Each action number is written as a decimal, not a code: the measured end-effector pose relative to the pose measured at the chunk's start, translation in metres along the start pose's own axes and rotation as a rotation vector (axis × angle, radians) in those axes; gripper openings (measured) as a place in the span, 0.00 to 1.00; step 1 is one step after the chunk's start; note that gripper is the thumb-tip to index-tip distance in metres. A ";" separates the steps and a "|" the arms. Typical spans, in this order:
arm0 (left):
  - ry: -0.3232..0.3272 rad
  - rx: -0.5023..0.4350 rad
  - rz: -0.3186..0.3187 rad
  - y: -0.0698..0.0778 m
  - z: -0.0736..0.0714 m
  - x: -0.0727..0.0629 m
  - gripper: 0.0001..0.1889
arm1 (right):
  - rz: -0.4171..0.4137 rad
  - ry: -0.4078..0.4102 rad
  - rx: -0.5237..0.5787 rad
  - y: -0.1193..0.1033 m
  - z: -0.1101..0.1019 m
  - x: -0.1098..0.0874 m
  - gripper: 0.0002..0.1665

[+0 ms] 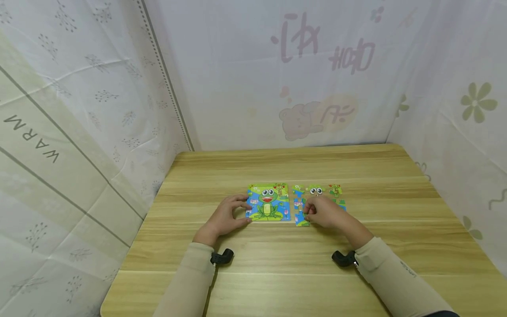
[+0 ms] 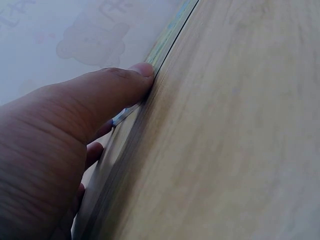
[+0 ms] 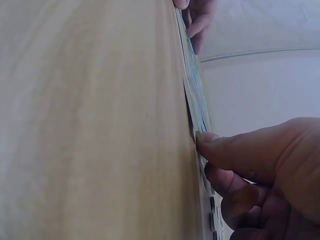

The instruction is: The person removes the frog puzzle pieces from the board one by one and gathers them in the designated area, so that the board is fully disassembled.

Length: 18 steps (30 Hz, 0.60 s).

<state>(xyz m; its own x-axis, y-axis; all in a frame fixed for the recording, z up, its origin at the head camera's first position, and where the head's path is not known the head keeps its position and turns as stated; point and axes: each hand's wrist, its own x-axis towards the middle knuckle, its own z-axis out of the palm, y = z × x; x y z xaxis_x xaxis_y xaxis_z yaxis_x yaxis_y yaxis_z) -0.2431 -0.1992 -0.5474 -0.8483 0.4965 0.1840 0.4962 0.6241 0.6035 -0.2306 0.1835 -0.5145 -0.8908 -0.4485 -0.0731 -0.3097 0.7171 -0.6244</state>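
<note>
A frog picture puzzle (image 1: 268, 203) lies flat on the table, a green frog on a blue and green ground. My left hand (image 1: 225, 216) rests at its left side, thumb at the lower left corner and fingers along the left edge. To its right lie loose jigsaw pieces (image 1: 316, 190) with matching art, two cartoon eyes among them. Over them, my right hand (image 1: 325, 212) pinches a puzzle piece (image 3: 196, 107) between thumb and forefinger; one edge of it stands slightly off the table in the right wrist view. My right hand hides several pieces.
The wooden table (image 1: 273, 273) extends around the puzzle. Patterned curtains (image 1: 245, 88) hang behind it and at both sides. A black wrist mount (image 1: 222, 256) sits at the left cuff, and another black mount (image 1: 343, 259) at the right cuff.
</note>
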 end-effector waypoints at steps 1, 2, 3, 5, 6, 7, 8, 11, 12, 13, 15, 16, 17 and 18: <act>0.001 0.000 0.000 0.000 0.000 0.000 0.17 | 0.001 -0.002 0.002 0.000 0.000 0.000 0.08; 0.002 0.000 0.000 0.000 0.000 0.000 0.17 | 0.002 -0.003 0.003 0.000 0.000 0.000 0.08; 0.002 0.000 0.001 0.000 0.000 0.000 0.17 | 0.002 -0.003 0.005 0.001 0.000 0.000 0.08; 0.003 0.001 0.004 0.000 0.000 0.000 0.17 | 0.001 -0.006 0.011 0.001 0.000 0.000 0.08; 0.005 0.002 0.006 0.000 0.000 0.000 0.17 | 0.000 -0.006 0.013 0.001 0.001 0.000 0.08; 0.007 0.002 0.009 0.000 0.000 0.000 0.17 | 0.000 -0.007 0.016 0.002 0.001 0.000 0.08; 0.009 0.001 0.009 0.000 0.000 -0.001 0.17 | 0.004 -0.007 0.019 0.002 0.001 0.000 0.08; 0.011 0.000 0.007 0.001 0.000 -0.001 0.17 | 0.011 -0.007 0.030 0.004 0.001 0.000 0.08; 0.011 0.000 0.007 0.001 0.000 -0.001 0.17 | 0.012 -0.006 0.035 0.005 0.001 0.000 0.08; 0.013 0.001 0.008 0.001 0.000 -0.001 0.17 | 0.014 -0.006 0.040 0.005 0.002 0.000 0.08; 0.014 0.001 0.009 0.001 0.001 -0.001 0.17 | 0.012 -0.005 0.049 0.007 0.002 0.001 0.08; 0.015 0.004 0.011 0.001 0.001 -0.001 0.17 | 0.011 -0.005 0.052 0.007 0.002 0.001 0.08; 0.016 0.004 0.014 0.001 0.001 -0.001 0.17 | 0.011 -0.005 0.053 0.008 0.002 0.001 0.08; 0.016 0.005 0.015 0.000 0.001 -0.001 0.17 | 0.011 -0.005 0.057 0.008 0.002 0.001 0.08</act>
<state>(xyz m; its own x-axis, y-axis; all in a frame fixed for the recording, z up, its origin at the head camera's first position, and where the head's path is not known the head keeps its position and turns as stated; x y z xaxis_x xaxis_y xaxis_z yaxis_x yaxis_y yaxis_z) -0.2422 -0.1985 -0.5482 -0.8436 0.4963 0.2050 0.5096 0.6196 0.5970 -0.2332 0.1878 -0.5209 -0.8921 -0.4440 -0.0842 -0.2808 0.6906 -0.6665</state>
